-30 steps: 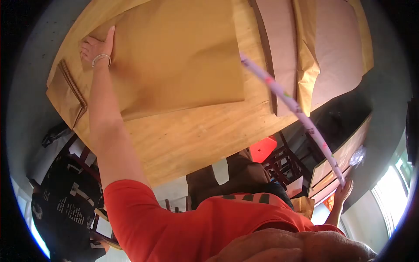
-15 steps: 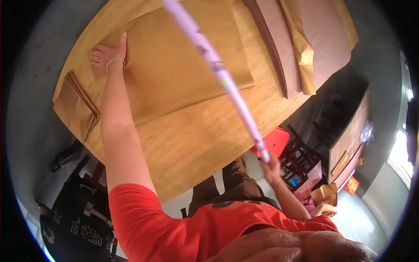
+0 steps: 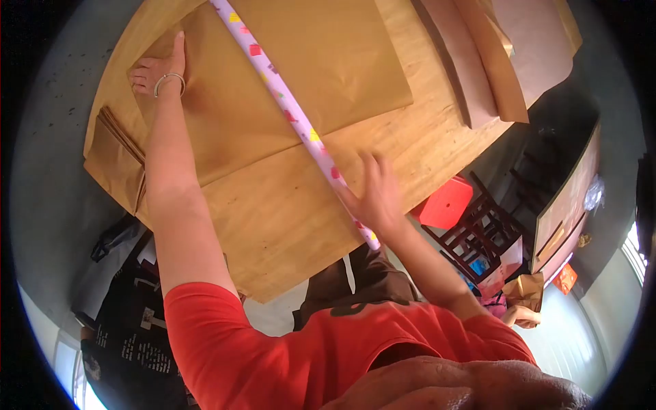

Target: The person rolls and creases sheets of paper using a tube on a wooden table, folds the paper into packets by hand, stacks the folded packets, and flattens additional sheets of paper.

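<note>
My left hand (image 3: 158, 74), with a silver bangle at the wrist, lies flat near the left edge of a large brown paper sheet (image 3: 328, 75). A long pink roll (image 3: 287, 113) with red and yellow prints lies slantwise over the sheet and the wooden table (image 3: 273, 225), its near end at the table's front edge. My right hand (image 3: 374, 195) is over the roll's near end, fingers spread and slightly blurred. Its thumb overlaps the roll; whether it presses on it I cannot tell.
Folded brown paper (image 3: 116, 160) sits at the table's left edge, and more sheets (image 3: 471, 61) hang over the right side. Beyond the front edge stand a red stool (image 3: 447, 203) and dark wooden chairs (image 3: 478, 229). Another person's hand (image 3: 523, 316) shows at lower right.
The pink roll, earlier held at its near end by my right hand, has moved left and down onto the paper. My right hand has let go and moved forward over the table. The left hand stays flat.
</note>
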`<state>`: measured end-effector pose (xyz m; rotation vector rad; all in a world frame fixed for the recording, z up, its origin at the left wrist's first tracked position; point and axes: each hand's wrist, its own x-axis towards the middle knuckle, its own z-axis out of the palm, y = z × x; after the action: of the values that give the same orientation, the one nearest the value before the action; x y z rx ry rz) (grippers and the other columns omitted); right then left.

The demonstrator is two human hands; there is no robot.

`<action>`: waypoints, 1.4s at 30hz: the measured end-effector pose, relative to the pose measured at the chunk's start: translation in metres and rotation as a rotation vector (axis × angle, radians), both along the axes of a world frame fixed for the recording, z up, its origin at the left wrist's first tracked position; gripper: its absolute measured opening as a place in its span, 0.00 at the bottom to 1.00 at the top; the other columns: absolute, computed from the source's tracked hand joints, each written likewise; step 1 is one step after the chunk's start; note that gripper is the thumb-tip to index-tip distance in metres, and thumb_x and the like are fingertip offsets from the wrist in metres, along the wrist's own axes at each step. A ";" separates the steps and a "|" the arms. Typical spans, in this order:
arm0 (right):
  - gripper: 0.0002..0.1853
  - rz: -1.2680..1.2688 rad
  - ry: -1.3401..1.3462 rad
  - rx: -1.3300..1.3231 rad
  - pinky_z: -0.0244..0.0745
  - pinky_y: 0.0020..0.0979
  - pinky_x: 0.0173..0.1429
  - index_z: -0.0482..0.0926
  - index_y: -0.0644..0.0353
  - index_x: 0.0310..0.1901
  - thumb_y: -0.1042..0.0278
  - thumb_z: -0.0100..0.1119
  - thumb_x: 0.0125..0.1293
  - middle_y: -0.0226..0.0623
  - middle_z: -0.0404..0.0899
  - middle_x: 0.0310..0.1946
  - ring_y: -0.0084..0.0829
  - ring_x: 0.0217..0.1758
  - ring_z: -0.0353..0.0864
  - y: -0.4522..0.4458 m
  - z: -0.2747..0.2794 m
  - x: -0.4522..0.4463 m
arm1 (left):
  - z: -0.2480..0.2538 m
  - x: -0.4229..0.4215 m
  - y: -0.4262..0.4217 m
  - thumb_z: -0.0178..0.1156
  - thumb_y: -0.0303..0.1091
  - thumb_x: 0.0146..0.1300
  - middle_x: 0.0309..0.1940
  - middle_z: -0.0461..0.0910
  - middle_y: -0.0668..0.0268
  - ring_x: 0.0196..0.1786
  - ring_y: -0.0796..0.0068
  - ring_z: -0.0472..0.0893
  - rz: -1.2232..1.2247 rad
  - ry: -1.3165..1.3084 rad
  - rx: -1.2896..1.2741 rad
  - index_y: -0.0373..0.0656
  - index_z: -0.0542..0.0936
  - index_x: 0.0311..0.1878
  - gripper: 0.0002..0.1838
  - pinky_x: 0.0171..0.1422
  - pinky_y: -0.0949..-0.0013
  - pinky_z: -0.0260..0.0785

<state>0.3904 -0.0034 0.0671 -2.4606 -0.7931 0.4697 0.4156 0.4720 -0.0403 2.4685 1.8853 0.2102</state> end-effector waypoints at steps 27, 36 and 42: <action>0.20 -0.161 -0.225 -0.026 0.77 0.47 0.33 0.70 0.54 0.53 0.57 0.59 0.62 0.43 0.79 0.38 0.49 0.31 0.82 0.061 -0.052 0.118 | 0.007 0.005 -0.003 0.36 0.88 0.45 0.75 0.41 0.40 0.78 0.49 0.39 0.069 0.134 -0.021 0.32 0.47 0.74 0.69 0.78 0.51 0.31; 0.19 -0.180 -0.340 -0.163 0.77 0.49 0.37 0.71 0.55 0.53 0.56 0.58 0.63 0.46 0.76 0.44 0.49 0.38 0.82 0.032 -0.047 0.148 | 0.010 0.004 -0.005 0.39 0.87 0.45 0.74 0.43 0.39 0.78 0.47 0.41 0.060 0.116 -0.004 0.30 0.48 0.73 0.69 0.77 0.50 0.31; 0.21 -0.157 -0.395 -0.224 0.77 0.48 0.38 0.68 0.58 0.55 0.58 0.55 0.64 0.46 0.76 0.42 0.49 0.39 0.81 0.034 -0.027 0.145 | 0.010 0.003 -0.008 0.40 0.87 0.45 0.74 0.44 0.39 0.77 0.47 0.42 0.049 0.080 0.006 0.30 0.49 0.73 0.69 0.77 0.49 0.32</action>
<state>0.5359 0.0303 0.0398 -2.8459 -0.7187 0.0099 0.4185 0.4644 -0.0301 2.4717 1.9800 0.1201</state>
